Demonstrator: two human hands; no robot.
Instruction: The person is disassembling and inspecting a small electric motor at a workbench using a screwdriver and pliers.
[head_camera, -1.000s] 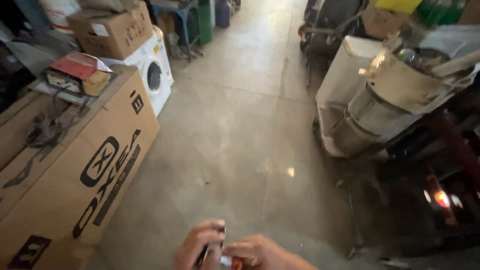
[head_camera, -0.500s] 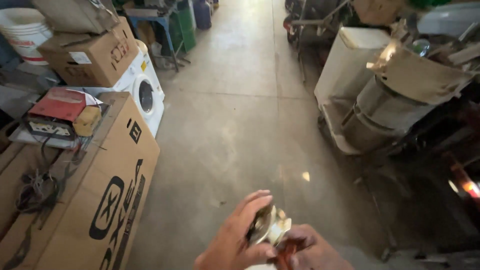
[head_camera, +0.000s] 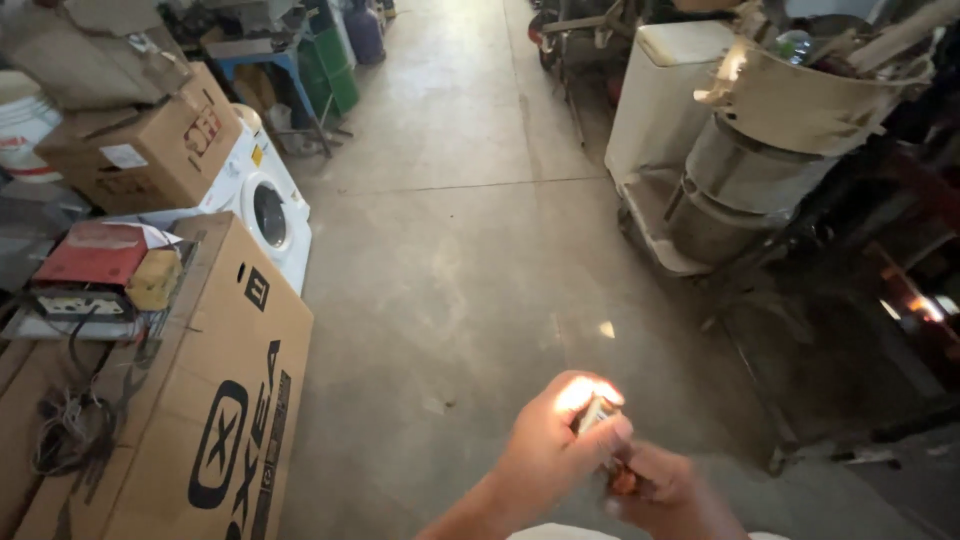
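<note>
The left hand (head_camera: 550, 450) pinches a small shiny metal part (head_camera: 597, 410) between closed fingers, and the right hand (head_camera: 665, 490) is closed on its lower, reddish end. It looks light, stiff and slippery, so holding both ends seems safest. Below is the concrete floor (head_camera: 460, 220), with a big box (head_camera: 200, 420) to the left.

1 head-worn view, angled down over the concrete floor (head_camera: 480, 250), hands near the bottom edge.
</note>
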